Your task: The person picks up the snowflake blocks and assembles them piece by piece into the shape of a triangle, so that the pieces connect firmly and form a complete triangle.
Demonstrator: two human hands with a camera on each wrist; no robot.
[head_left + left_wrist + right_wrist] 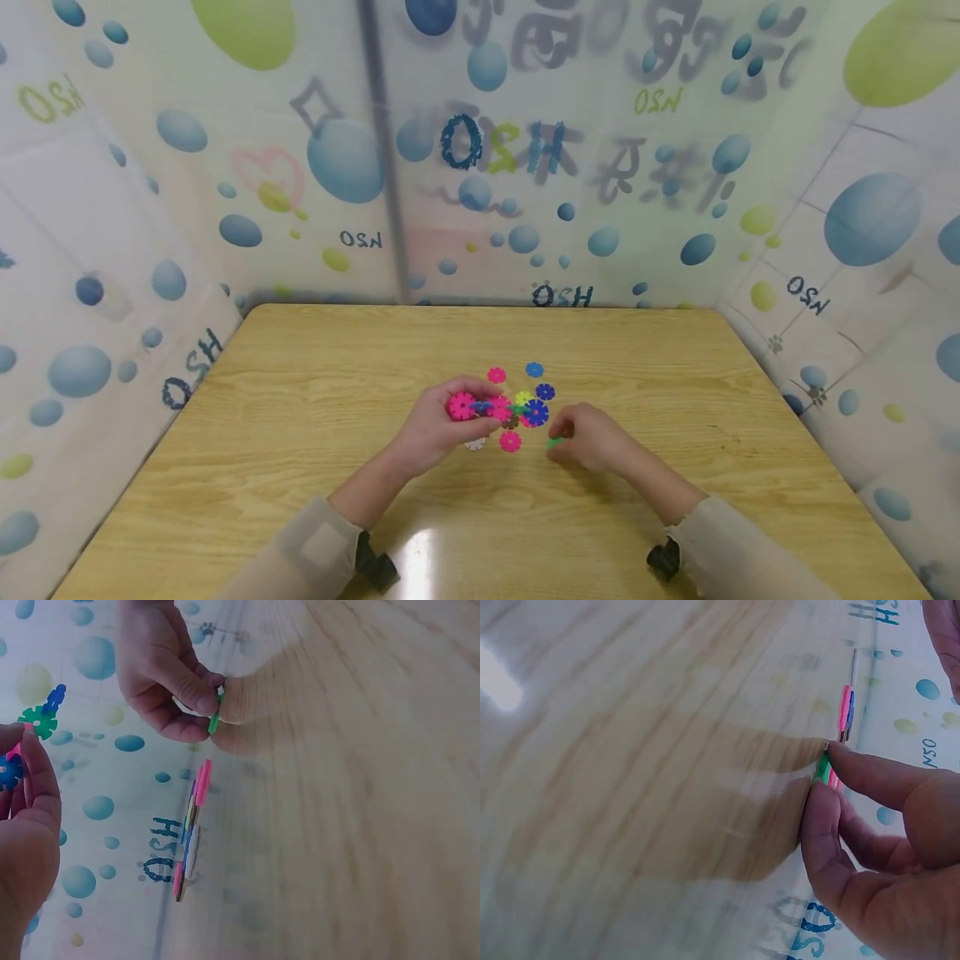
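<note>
My left hand (438,423) holds a chain of joined snowflake discs above the table, with a pink disc (461,406) at its near end and a dark blue disc (536,412) at the far right end. In the left wrist view, a green disc (39,721) of the chain stands out past the fingertips. At the tabletop my right hand (588,437) pinches a single green snowflake disc (555,442) between thumb and fingers; the right wrist view shows the same green disc (822,768) at the fingertips.
Loose snowflake discs lie under and around the chain: a pink disc (510,442), a white disc (476,444), a light blue disc (534,369) and several more. They rest on a wooden table (337,350). Patterned curtains (480,242) hang at its back and sides.
</note>
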